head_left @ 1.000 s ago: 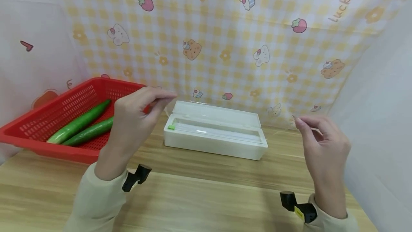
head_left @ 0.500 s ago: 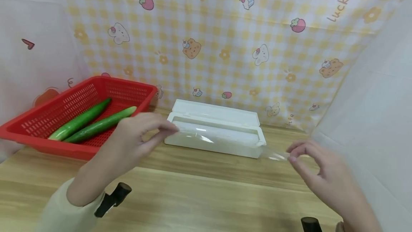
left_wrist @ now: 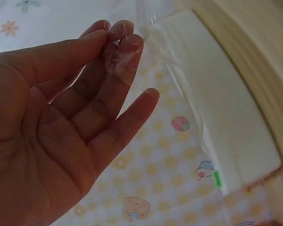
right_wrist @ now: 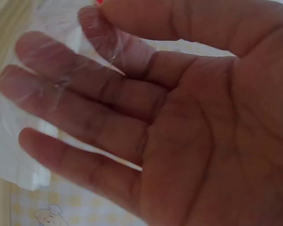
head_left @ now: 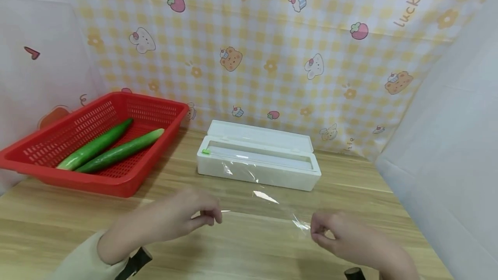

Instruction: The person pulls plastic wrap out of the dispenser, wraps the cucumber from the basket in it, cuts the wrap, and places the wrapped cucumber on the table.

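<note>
A clear sheet of cling film (head_left: 265, 197) stretches from a white cling film box (head_left: 256, 174) toward the near side of the table. My left hand (head_left: 184, 215) pinches one corner of the sheet, and my right hand (head_left: 344, 237) pinches the other. In the left wrist view, crumpled film (left_wrist: 125, 61) lies over the fingertips, with thumb and index finger together. Thin film (right_wrist: 61, 84) also covers the fingers in the right wrist view; the thumb meets the index finger there. The box's lid (head_left: 258, 136) is tipped back, and a green slider (head_left: 205, 151) sits at its left end.
At the left stands a red plastic basket (head_left: 124, 185) holding two cucumbers (head_left: 120, 152). Behind the wooden table (head_left: 346, 185) hangs a yellow checked cloth (head_left: 272, 33). A white wall (head_left: 447, 141) borders the right side.
Both hands have moved down and toward me, from above and beside the box to in front of it. Film now spans from the box to the hands, which are closer together.
</note>
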{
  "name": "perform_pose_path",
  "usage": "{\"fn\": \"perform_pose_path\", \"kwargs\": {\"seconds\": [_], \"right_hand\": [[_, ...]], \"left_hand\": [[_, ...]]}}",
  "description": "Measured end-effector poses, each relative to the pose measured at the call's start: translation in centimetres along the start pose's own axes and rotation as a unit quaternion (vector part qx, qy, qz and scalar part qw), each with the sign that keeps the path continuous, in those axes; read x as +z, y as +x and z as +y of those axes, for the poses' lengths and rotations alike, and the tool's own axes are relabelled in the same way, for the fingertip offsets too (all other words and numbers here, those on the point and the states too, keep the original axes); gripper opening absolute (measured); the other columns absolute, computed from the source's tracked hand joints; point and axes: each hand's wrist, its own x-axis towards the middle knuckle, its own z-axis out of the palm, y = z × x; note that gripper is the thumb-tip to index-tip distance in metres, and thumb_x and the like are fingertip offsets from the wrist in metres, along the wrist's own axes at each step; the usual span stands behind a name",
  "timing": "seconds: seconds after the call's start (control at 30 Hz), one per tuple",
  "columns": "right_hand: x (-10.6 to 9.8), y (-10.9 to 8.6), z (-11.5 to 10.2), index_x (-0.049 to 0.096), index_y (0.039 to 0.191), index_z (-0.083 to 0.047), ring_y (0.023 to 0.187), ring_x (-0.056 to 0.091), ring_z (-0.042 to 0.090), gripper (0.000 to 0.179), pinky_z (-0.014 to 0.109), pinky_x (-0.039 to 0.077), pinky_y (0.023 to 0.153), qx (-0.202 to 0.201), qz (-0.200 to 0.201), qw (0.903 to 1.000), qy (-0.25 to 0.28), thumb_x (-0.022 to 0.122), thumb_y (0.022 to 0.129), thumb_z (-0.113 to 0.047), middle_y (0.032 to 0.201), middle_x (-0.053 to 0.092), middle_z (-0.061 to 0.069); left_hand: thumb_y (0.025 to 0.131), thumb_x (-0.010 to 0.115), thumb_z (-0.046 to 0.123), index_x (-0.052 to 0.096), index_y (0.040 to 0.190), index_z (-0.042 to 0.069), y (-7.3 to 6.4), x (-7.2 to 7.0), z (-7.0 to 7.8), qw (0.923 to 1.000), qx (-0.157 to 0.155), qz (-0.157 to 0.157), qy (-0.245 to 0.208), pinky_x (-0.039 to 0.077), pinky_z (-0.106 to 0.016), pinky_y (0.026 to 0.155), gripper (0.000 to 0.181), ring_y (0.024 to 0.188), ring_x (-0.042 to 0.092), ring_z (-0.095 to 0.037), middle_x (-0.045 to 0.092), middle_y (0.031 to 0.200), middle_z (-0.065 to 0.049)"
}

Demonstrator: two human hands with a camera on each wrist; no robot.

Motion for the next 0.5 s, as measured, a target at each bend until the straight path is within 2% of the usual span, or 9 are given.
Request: {"fn": "perform_pose_path", "kwargs": {"seconds": [0.07, 0.17, 0.27, 0.4, 0.5], "right_hand": [[0.6, 0.5, 0.0, 0.058, 0.083, -0.021, 0.076, 0.050, -0.004, 0.008, 0.021, 0.045, 0.062, 0.016, -0.012, 0.9997, -0.012, 0.057, 0.091, -0.019, 0.082, 0.056, -0.017], [1.3, 1.0, 0.0, 0.059, 0.079, -0.018, 0.066, 0.043, -0.004, 0.011, 0.020, 0.041, 0.057, 0.036, -0.021, 0.9989, -0.021, 0.057, 0.087, -0.011, 0.074, 0.053, -0.016], [1.9, 1.3, 0.0, 0.058, 0.076, -0.018, 0.061, 0.039, -0.003, 0.015, 0.019, 0.039, 0.055, 0.046, -0.027, 0.9985, -0.006, 0.056, 0.082, -0.005, 0.068, 0.049, -0.015], [2.3, 1.7, 0.0, 0.055, 0.069, -0.018, 0.056, 0.035, -0.003, 0.019, 0.018, 0.035, 0.051, 0.047, -0.033, 0.9984, 0.006, 0.053, 0.076, 0.000, 0.062, 0.043, -0.015], [2.6, 1.8, 0.1, 0.055, 0.068, -0.018, 0.056, 0.037, -0.002, 0.019, 0.018, 0.035, 0.052, 0.053, -0.044, 0.9976, 0.007, 0.055, 0.076, -0.001, 0.061, 0.044, -0.015]], "left_hand": [[0.084, 0.064, 0.004, 0.066, 0.086, 0.020, -0.1, 0.5, -0.3, 0.9999, 0.006, -0.008, 0.005, 0.047, -0.015, 0.064, 0.017, 0.072, 0.052, 0.007, 0.063, 0.079, 0.015], [0.082, 0.065, 0.004, 0.065, 0.085, 0.020, -0.2, 0.9, -0.6, 0.9994, -0.012, -0.033, 0.003, 0.045, -0.014, 0.061, 0.017, 0.068, 0.049, 0.007, 0.061, 0.076, 0.015], [0.080, 0.066, 0.003, 0.065, 0.084, 0.019, -0.2, 1.2, -0.9, 0.9966, -0.046, -0.068, -0.006, 0.043, -0.013, 0.059, 0.017, 0.064, 0.046, 0.006, 0.057, 0.071, 0.016], [0.076, 0.065, -0.001, 0.065, 0.084, 0.017, -0.3, 1.6, -1.2, 0.9877, -0.098, -0.117, -0.033, 0.041, -0.015, 0.056, 0.020, 0.059, 0.042, 0.005, 0.051, 0.064, 0.015], [0.074, 0.065, -0.002, 0.064, 0.083, 0.018, -0.5, 1.9, -1.4, 0.9836, -0.115, -0.134, -0.038, 0.040, -0.015, 0.055, 0.021, 0.058, 0.042, 0.004, 0.049, 0.062, 0.015]]}}
